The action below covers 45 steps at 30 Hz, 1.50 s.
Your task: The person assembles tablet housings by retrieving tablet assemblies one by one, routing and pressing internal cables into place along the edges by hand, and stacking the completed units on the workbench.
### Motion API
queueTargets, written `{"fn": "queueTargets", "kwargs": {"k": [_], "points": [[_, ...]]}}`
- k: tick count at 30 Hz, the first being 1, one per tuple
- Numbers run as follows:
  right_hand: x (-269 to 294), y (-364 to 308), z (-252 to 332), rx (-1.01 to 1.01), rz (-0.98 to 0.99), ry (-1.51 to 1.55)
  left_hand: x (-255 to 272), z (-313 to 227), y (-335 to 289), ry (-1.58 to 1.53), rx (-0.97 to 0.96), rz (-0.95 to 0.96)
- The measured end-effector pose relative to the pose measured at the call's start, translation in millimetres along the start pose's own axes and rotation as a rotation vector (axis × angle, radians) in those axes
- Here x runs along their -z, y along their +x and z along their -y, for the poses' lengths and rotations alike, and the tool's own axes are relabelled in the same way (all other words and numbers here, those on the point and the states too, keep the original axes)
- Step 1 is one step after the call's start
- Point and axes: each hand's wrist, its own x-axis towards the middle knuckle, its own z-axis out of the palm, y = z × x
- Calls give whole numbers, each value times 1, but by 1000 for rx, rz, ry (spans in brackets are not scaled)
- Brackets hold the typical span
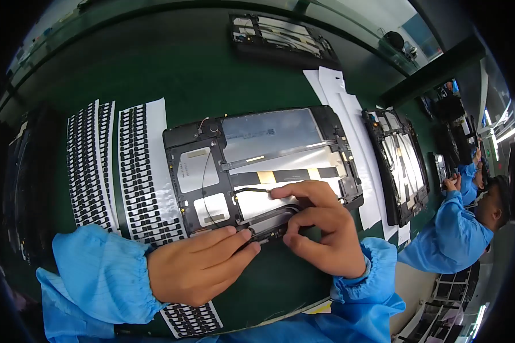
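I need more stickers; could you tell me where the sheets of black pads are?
In the head view, the sticker sheets lie on the green mat, left of the opened tablet.

Open black plastic tablet chassis (263, 166), matt frame, glossy silver metal shield inside. White glossy paper sheets of black matt stickers (140, 171). Dark green smooth bench mat (171, 68), slight sheen

Two white backing sheets (145, 171) carrying rows of small black adhesive labels lie flat on the green mat to the left of the opened tablet; the nearer one runs under the left sleeve and shows again at the lower edge. A second such sheet (88, 166) lies just beside it, further left. Inside the tablet, a small white rectangular sticker (267, 132) sits on the silver panel, and two pale rectangular labels (193, 170) lie on its left part.
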Motion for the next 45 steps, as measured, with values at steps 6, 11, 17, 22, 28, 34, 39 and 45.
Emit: {"fn": "queueTargets", "kwargs": {"k": [6, 11, 17, 22, 28, 34, 39, 45], "points": [[0, -2, -4, -43, -78, 95, -2, 2, 0, -33, 27, 19], [-3, 1, -3, -20, -93, 43, 1, 3, -1, 2, 18, 51], [-5, 0, -3, 4, -105, -11, -1, -3, 1, 11, 47, 42], [-1, -4, -1, -16, -91, -54, -1, -4, 12, 126, 42, 146], [9, -9, 1, -99, -119, 122, 2, -4, 12, 88, 60, 182], [6, -6, -1, 58, -8, -89, 0, -4, 11, 94, 63, 175], [1, -4, 2, 197, -76, -207, 2, -4, 11, 32, 73, 162], [-5, -2, 10, 315, -92, -340, 0, -7, 11, -5, 121, 126]]}}
